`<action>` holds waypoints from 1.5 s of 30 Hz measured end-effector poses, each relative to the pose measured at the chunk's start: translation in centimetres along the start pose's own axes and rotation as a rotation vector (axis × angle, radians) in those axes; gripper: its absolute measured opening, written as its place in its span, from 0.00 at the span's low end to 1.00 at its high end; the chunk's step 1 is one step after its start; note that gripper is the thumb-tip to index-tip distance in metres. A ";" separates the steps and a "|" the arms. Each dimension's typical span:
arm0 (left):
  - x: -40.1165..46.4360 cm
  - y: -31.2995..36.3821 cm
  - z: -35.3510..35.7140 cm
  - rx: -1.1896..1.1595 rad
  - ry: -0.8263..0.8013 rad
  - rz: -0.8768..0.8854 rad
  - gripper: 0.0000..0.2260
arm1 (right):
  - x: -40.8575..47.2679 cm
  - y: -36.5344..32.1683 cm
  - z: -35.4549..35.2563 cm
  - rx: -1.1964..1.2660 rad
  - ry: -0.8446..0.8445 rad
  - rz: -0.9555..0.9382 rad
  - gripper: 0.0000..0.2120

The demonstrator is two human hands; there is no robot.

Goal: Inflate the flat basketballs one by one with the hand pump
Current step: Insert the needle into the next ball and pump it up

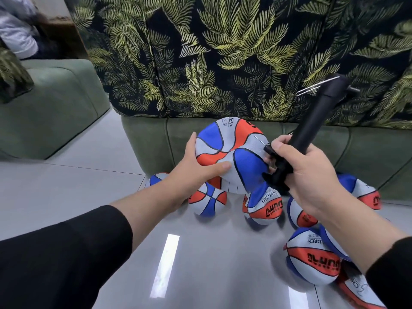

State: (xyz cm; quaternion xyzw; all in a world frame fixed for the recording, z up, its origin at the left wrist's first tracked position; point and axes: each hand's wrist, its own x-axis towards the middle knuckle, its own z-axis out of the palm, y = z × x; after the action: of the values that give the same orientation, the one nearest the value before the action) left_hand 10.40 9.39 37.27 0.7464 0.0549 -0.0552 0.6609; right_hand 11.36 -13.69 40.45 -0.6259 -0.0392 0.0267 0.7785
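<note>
Many balls point(263, 206) lie on the floor point(66, 192) by the sofa point(245, 52); most look round, one by the right edge looks flat. The left hand point(196, 168) holds a soft, flat ball point(229, 152) up. The right hand point(310, 175) grips the pump point(312, 121), its needle point(259, 140) against the ball. No air is in yet, I think.

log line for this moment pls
left hand: holds flat basketball up | right hand: grips hand pump | needle: at ball surface | other balls: on floor
</note>
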 end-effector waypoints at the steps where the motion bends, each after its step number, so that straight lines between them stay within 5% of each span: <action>1: 0.0 0.1 0.0 -0.017 0.027 0.001 0.59 | 0.0 -0.1 0.2 0.004 -0.008 -0.011 0.12; 5: -0.2 0.8 0.1 -0.106 0.146 -0.023 0.47 | -0.3 -0.9 0.7 0.051 -0.022 -0.043 0.12; 8: -0.3 0.7 -0.4 -0.206 0.207 -0.091 0.25 | -0.4 -1.5 0.7 0.190 0.003 -0.036 0.08; 10: -0.2 0.3 -0.6 -0.246 0.190 -0.125 0.20 | -0.4 -1.9 0.6 0.252 0.021 -0.042 0.07; 16: -0.3 0.1 -0.3 -0.305 0.067 -0.121 0.31 | -0.2 -1.9 -0.4 0.162 0.041 -0.110 0.07; 25: -0.6 0.0 0.4 -0.250 -0.049 -0.221 0.35 | -0.6 -2.5 -0.8 0.121 0.016 -0.062 0.08; 30: 0.0 -0.3 1.4 -0.141 0.208 -0.242 0.24 | -0.8 -2.2 -0.6 -0.002 -0.008 -0.058 0.08; 35: -0.4 -0.4 1.8 -0.103 0.062 -0.057 0.39 | -0.7 -1.9 -0.5 -0.098 -0.026 -0.092 0.02; 39: -0.1 0.3 1.1 -0.071 0.036 0.074 0.37 | -0.8 -1.8 -0.6 -0.108 -0.044 -0.082 0.04; 45: -0.6 1.1 1.5 -0.013 0.004 0.050 0.38 | -0.8 -2.3 -0.7 -0.085 -0.014 -0.107 0.04</action>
State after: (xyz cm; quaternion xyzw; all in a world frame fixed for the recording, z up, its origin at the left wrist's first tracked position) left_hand 9.99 7.80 38.22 0.7434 0.0379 -0.0369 0.6668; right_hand 10.62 -14.91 42.53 -0.6552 -0.0792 -0.0120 0.7512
